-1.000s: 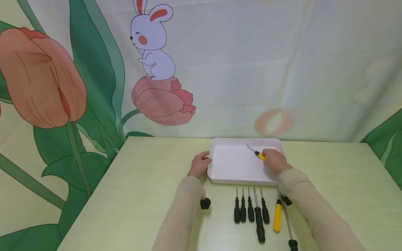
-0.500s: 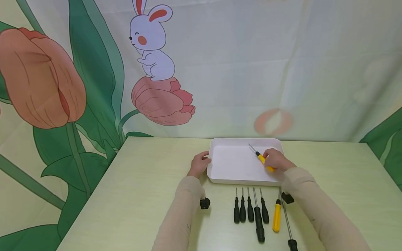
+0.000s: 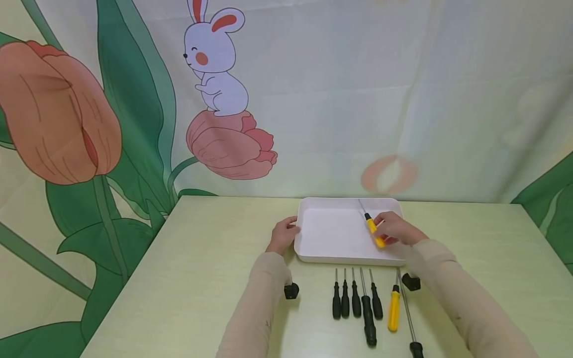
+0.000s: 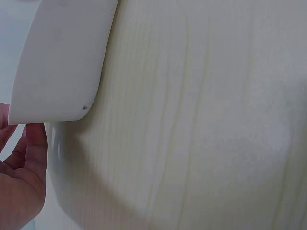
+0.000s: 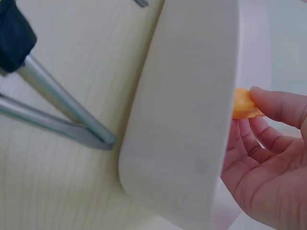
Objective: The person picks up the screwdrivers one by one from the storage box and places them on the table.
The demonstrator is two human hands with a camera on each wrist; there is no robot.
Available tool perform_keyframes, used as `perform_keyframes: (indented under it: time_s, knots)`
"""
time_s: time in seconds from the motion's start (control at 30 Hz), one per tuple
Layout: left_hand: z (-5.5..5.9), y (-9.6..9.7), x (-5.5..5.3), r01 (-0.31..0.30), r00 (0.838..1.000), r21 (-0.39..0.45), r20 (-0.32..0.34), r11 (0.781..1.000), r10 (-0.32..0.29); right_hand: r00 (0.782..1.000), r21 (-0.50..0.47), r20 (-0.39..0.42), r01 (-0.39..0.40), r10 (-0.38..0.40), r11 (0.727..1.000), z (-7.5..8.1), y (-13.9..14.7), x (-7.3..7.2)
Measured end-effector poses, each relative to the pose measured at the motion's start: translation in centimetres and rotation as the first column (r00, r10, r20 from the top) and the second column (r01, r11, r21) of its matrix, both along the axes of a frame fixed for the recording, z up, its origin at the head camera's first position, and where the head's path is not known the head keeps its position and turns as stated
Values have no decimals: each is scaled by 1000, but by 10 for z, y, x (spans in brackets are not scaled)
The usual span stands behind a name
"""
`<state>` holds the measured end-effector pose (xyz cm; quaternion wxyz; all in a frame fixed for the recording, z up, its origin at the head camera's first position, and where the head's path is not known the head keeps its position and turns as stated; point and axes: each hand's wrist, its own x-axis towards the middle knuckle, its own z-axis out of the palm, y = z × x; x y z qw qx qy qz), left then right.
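Observation:
In the head view, a white tray (image 3: pixel 329 231) lies near the back of the table. My left hand (image 3: pixel 283 235) holds its left side, with fingers at the wall's corner in the left wrist view. Over the tray's right part, my right hand (image 3: pixel 396 229) pinches a yellow-handled screwdriver (image 3: pixel 371 225) by its handle. Its black collar and thin shaft point toward the tray's back wall. From the right wrist, the handle's yellow end (image 5: pixel 245 103) shows between thumb and fingers, partly hidden by the tray wall.
Several black-handled screwdrivers (image 3: pixel 336 304) lie side by side in front of the tray. To their right are another yellow screwdriver (image 3: pixel 393 312) and a long-shafted black one (image 3: pixel 416 349). A printed cloth (image 3: pixel 322 99) hangs behind the table.
The right hand has turned the screwdriver from a slant to a steeper line, its tip swinging right and toward the back. The wrist has shifted right. The left hand stays put.

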<state>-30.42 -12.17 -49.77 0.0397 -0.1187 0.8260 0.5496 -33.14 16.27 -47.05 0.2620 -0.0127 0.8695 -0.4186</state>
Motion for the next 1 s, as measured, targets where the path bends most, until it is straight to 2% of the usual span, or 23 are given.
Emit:
perform_keyframes:
  time_s: [0.37,0.47,0.5,0.6,0.7,0.73,1.0]
  knots:
    - [-1,-1,-1,3,1000,-4,5,1000,-3,998,-112,61,12,-5,994,8,2,6]
    - [-7,-3,-5,10,1000,13,4,1000,-10,998,-128,67,8,0,992,11,2,9]
    - [-19,-8,-12,31,999,33,-34,999,-30,998,-133,69,3,7,991,12,3,10]
    - [-23,-9,-15,36,999,34,-35,999,-35,997,-150,80,-6,18,989,16,3,14]
    - [-20,-8,-13,30,999,34,-34,999,-29,995,-176,92,-21,37,984,20,4,20]
    - [-8,-3,-6,8,1000,17,1,1000,-8,995,-184,96,-22,40,983,22,4,22]
    - [0,0,1,0,1000,-10,-11,1000,-1,991,-239,109,-51,79,970,31,9,36]
